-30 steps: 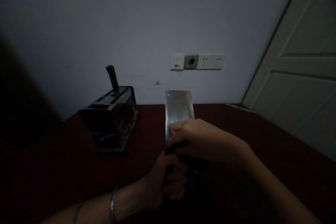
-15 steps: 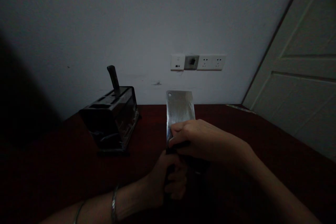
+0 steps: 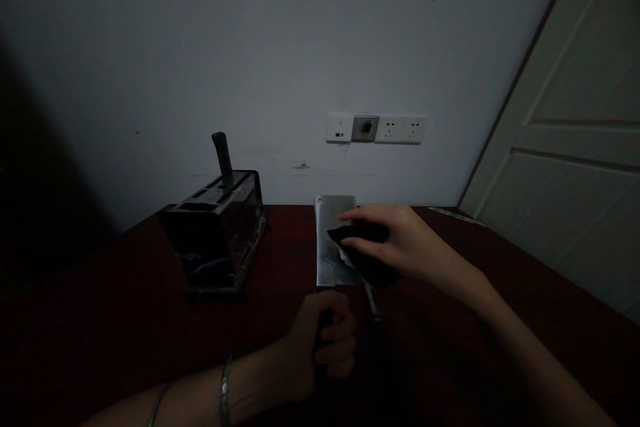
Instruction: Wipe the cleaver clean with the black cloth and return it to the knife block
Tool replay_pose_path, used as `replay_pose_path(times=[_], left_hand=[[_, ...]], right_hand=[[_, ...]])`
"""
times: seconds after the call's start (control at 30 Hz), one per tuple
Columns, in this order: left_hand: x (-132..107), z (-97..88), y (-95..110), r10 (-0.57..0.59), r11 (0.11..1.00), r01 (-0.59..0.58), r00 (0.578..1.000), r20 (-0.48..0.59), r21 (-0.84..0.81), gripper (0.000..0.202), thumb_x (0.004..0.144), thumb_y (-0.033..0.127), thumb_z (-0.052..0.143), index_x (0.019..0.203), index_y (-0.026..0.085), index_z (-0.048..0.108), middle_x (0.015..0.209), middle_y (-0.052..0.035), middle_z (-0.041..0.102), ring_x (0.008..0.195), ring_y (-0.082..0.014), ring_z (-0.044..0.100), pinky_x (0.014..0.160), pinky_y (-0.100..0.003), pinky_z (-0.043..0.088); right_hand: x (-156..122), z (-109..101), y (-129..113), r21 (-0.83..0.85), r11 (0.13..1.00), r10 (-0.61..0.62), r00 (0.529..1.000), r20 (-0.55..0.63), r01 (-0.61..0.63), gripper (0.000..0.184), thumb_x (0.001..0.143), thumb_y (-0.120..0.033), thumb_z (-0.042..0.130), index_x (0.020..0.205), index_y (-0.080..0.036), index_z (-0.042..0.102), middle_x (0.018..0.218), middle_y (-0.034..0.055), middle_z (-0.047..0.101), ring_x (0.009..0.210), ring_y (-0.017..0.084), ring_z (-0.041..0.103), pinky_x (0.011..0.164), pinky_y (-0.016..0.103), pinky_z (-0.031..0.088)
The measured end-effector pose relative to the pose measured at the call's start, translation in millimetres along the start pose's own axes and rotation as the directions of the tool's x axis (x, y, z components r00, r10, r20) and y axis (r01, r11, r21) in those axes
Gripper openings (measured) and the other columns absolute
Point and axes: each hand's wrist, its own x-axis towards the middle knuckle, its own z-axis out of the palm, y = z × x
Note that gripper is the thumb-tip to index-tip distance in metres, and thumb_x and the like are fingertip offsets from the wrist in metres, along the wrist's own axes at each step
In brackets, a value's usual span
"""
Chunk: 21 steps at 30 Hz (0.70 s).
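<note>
My left hand (image 3: 327, 333) is closed around the dark handle of a cleaver (image 3: 327, 260), its broad steel blade pointing away from me, with a hole in the far left corner. Between the fingers and thumb of my right hand (image 3: 395, 233) is a black cloth (image 3: 370, 267), bunched over the right side of the blade. Part of the cleaver's right edge is hidden by the cloth and hand. Just right of the cleaver, a thin metal blade (image 3: 371, 299) with a dark handle lies on the table, partly covered by the cloth.
A black knife block (image 3: 215, 233) stands on the left, one black-handled knife (image 3: 223, 153) upright in its slots. The dark red table (image 3: 285, 247) meets a pale wall with sockets (image 3: 400, 129). A white panelled door (image 3: 565, 127) is at the right.
My right hand has moved from near the cleaver's handle up and right along the blade, its fingers opening wider around the black cloth. The cleaver's blade sits lower in view.
</note>
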Motion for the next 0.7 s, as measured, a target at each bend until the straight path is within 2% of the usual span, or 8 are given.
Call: replay_pose_path(times=[0.1,0.23,0.3,0.37,0.5,0.6,0.7], left_hand=[[-1.1,3.4,-1.1,0.008,1.000,-0.008,1.000,-0.025,-0.020,0.019,0.063,0.019,0.043,0.049,0.018,0.031,0.035,0.0087,0.026,0.025,-0.0041,0.016,0.030,-0.018,0.017],[-1.5,7.4,-0.7,-0.013,1.000,0.012,0.999,-0.039,-0.014,0.019,0.065,0.021,0.042,0.048,0.018,0.033,0.034,0.0085,0.026,0.025,-0.0044,0.017,0.030,-0.018,0.017],[-0.9,8.0,0.1,-0.029,0.999,0.030,0.998,-0.060,0.015,0.025,0.066,0.023,0.042,0.044,0.018,0.032,0.033,0.0079,0.025,0.024,-0.0045,0.018,0.030,-0.019,0.017],[-0.2,7.5,1.0,-0.036,0.998,0.039,0.997,-0.071,0.040,0.028,0.065,0.024,0.041,0.040,0.018,0.031,0.031,0.0076,0.023,0.024,-0.0044,0.018,0.030,-0.019,0.016],[-0.3,5.8,3.1,-0.063,0.995,0.068,0.995,-0.072,0.073,0.027,0.062,0.022,0.040,0.038,0.018,0.031,0.030,0.0074,0.022,0.024,-0.0040,0.017,0.030,-0.018,0.014],[-1.5,6.7,4.7,-0.072,0.990,0.079,0.995,-0.067,0.120,0.026,0.062,0.022,0.041,0.039,0.018,0.030,0.029,0.0074,0.023,0.025,-0.0040,0.017,0.032,-0.018,0.015],[-2.4,9.9,5.3,-0.013,0.986,0.029,0.995,-0.095,0.162,0.025,0.064,0.021,0.041,0.041,0.018,0.030,0.030,0.0084,0.022,0.025,-0.0036,0.015,0.032,-0.018,0.016]], right_hand=[[-9.4,13.5,-2.6,-0.172,0.985,-0.037,0.998,-0.047,0.028,0.023,0.083,-0.022,0.051,0.104,-0.022,0.059,0.102,0.0040,0.063,0.085,0.017,0.058,0.068,0.027,0.044],[-23.9,32.8,-10.2,-0.391,0.906,-0.177,0.984,0.004,0.164,0.022,0.083,-0.017,0.047,0.099,-0.021,0.062,0.096,0.0057,0.062,0.080,0.017,0.054,0.054,0.024,0.039],[-27.9,38.6,-11.8,-0.362,0.899,-0.234,0.969,0.081,0.247,0.021,0.081,-0.020,0.050,0.097,-0.021,0.063,0.091,0.0055,0.062,0.078,0.017,0.052,0.051,0.024,0.036],[-29.2,40.9,-10.6,-0.259,0.920,-0.265,0.954,0.142,0.294,0.022,0.079,-0.020,0.051,0.097,-0.022,0.063,0.090,0.0044,0.060,0.077,0.016,0.050,0.053,0.024,0.037],[-27.4,38.2,-4.3,-0.051,0.962,-0.252,0.946,0.202,0.267,0.028,0.075,-0.011,0.051,0.098,-0.022,0.063,0.090,0.0027,0.057,0.077,0.013,0.052,0.061,0.025,0.041],[-26.3,35.9,-1.1,0.002,0.969,-0.242,0.947,0.209,0.247,0.030,0.073,-0.009,0.051,0.097,-0.021,0.063,0.090,0.0027,0.056,0.077,0.013,0.052,0.063,0.026,0.042],[-26.2,37.0,-1.0,0.025,0.972,-0.234,0.951,0.200,0.234,0.030,0.074,-0.009,0.050,0.098,-0.021,0.063,0.090,0.0030,0.056,0.078,0.013,0.052,0.063,0.025,0.042]])
